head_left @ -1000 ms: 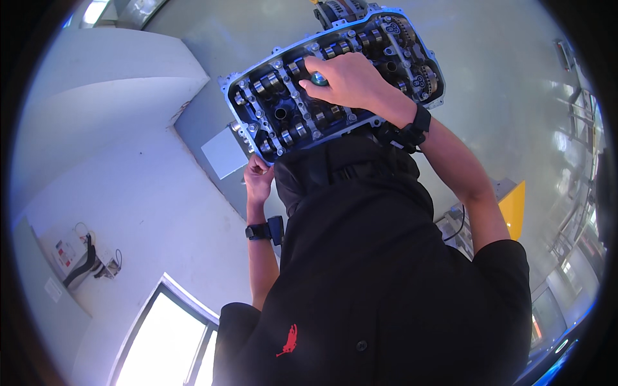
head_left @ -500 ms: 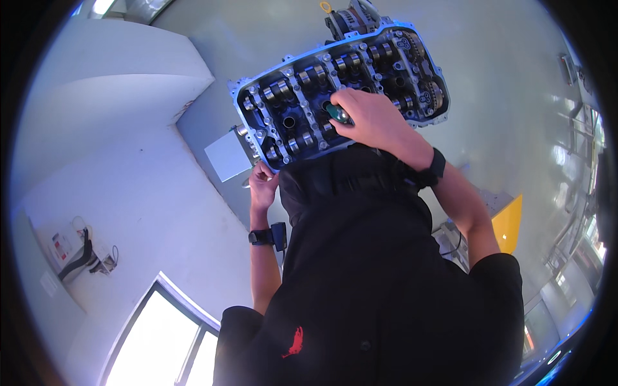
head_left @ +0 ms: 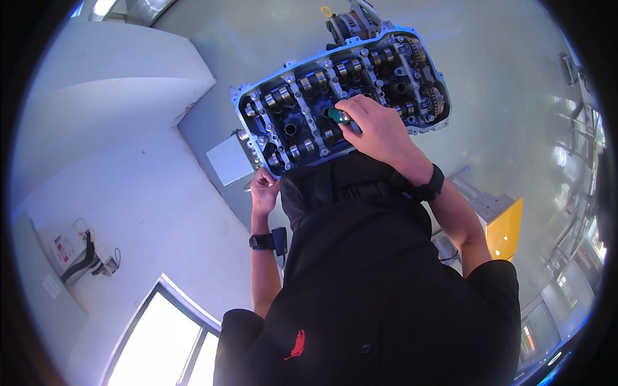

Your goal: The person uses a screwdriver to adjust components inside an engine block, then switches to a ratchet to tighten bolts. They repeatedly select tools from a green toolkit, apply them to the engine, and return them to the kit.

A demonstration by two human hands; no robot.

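Nearest to you is your black short-sleeved shirt (head_left: 386,296), with a red emblem (head_left: 296,345) on the chest. Each wrist carries a black strap; a dark module (head_left: 279,241) sits on the left one.

Your left hand (head_left: 262,193) is at the near left corner of the engine's cylinder head (head_left: 309,62), fingers curled; you cannot tell from this view whether it grips anything. Your right hand (head_left: 383,132) reaches over the near side and holds a green tool (head_left: 337,116) between thumb and fingers. The tool has a bright metal end and is positioned just beside a spark plug well near the middle of the head; its lower end is hidden.

The cylinder head is uncovered, exposing two rows of camshaft lobes (head_left: 314,80) and the timing sprockets (head_left: 436,101) at its right end. Beyond its far side is an alternator (head_left: 347,26), above a grey floor (head_left: 496,83).
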